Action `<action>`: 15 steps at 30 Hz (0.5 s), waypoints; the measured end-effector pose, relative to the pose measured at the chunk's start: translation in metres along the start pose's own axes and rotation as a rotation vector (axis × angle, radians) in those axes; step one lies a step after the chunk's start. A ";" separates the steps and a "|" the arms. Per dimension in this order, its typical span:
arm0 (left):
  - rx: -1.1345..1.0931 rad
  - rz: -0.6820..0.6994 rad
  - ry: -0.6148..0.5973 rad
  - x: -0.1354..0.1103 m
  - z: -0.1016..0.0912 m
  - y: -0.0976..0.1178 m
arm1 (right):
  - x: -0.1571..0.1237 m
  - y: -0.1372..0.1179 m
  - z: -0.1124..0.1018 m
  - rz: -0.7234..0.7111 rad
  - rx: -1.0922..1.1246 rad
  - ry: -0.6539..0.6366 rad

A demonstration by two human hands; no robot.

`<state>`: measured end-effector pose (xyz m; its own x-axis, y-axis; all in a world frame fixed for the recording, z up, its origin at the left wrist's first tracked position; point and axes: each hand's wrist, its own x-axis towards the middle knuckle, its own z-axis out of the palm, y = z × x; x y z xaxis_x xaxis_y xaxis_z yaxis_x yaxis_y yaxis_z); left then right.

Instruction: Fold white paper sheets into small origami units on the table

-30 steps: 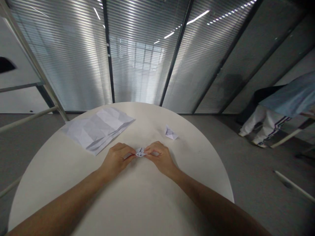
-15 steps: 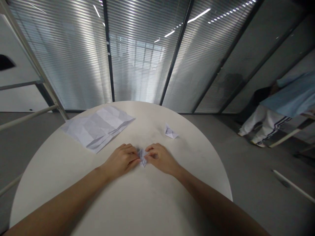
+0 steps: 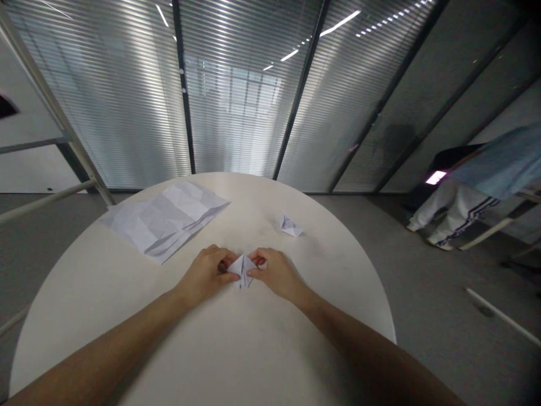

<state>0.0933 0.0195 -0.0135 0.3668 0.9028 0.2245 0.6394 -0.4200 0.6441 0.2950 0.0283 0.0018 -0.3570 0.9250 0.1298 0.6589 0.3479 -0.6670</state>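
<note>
A small piece of folded white paper (image 3: 242, 268) stands near the middle of the round table, its pointed flaps parted by a slit down the centre. My left hand (image 3: 209, 270) pinches its left side, thumb in front and fingers behind. On the other side my right hand (image 3: 274, 272) grips the right flap between thumb and fingertips. Some fingertips are hidden behind the paper. Farther back to the right sits a second small folded paper piece (image 3: 291, 225), touched by neither hand.
Several creased white sheets (image 3: 169, 217) lie at the table's back left. The white round table (image 3: 220, 349) faces a glass wall with blinds (image 3: 236, 101). A metal frame (image 3: 80, 163) stands at the left. At the right is a person (image 3: 460, 197) in light trousers, near a lit screen (image 3: 436, 177).
The folded paper shows more of its front now, its flaps wider and less covered by my fingers. A lit screen has appeared beside the person at right. The view has shifted slightly.
</note>
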 end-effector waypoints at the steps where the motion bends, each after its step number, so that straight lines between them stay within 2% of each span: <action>1: -0.026 -0.033 0.003 0.001 0.001 -0.001 | 0.000 0.000 0.000 0.005 0.014 -0.003; 4: -0.038 -0.073 -0.008 0.003 0.002 -0.003 | 0.001 0.003 0.002 0.020 0.052 -0.005; 8: -0.014 -0.021 -0.058 0.007 0.000 -0.004 | 0.001 0.007 0.004 0.001 0.082 -0.016; 11: -0.016 -0.002 -0.038 0.008 0.000 -0.003 | 0.000 0.007 0.004 -0.040 0.027 -0.008; 15: 0.056 0.161 0.011 0.007 -0.002 -0.003 | -0.002 0.005 0.003 -0.187 -0.152 0.011</action>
<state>0.0928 0.0274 -0.0128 0.4602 0.8245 0.3293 0.6102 -0.5632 0.5572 0.2972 0.0280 -0.0037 -0.4758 0.8434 0.2496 0.6744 0.5319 -0.5121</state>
